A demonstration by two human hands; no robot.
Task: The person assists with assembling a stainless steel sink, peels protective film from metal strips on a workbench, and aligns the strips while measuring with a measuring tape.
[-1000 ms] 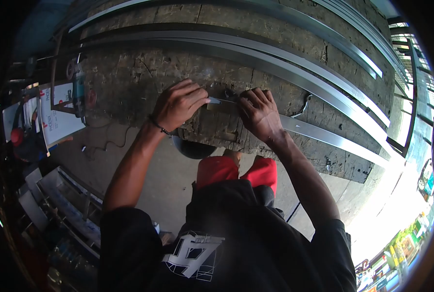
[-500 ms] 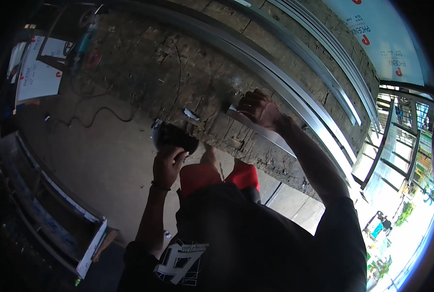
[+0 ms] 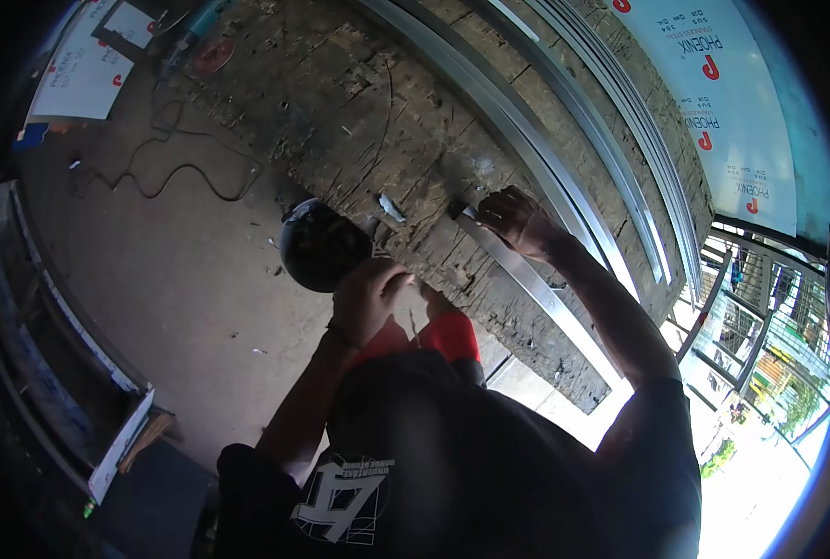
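Right hand (image 3: 517, 224) is at the upper end of the metal strip (image 3: 550, 298), touching it — fingers bent down over it, tips hidden, so can't tell if they pinch or just press. Strip end pokes out just left of those fingers; the rest runs from them under the forearm side, down and right along the bench (image 3: 322, 102) near its edge.

Left hand (image 3: 370, 296) is off the bench, in front of the red shorts (image 3: 452, 335). Fingers curled in, thumb close to them — too dark to tell if anything's between. Just above-left of those fingers: a black bowl-like thing (image 3: 326, 247) by the bench edge.

Pale scrap (image 3: 390, 207) lies on the bench, left of the right fingers, above the left ones. Long metal bars (image 3: 555, 168) run past the right fingers on their far side. Black cord (image 3: 196, 168) loops on the floor, well left of both hands.
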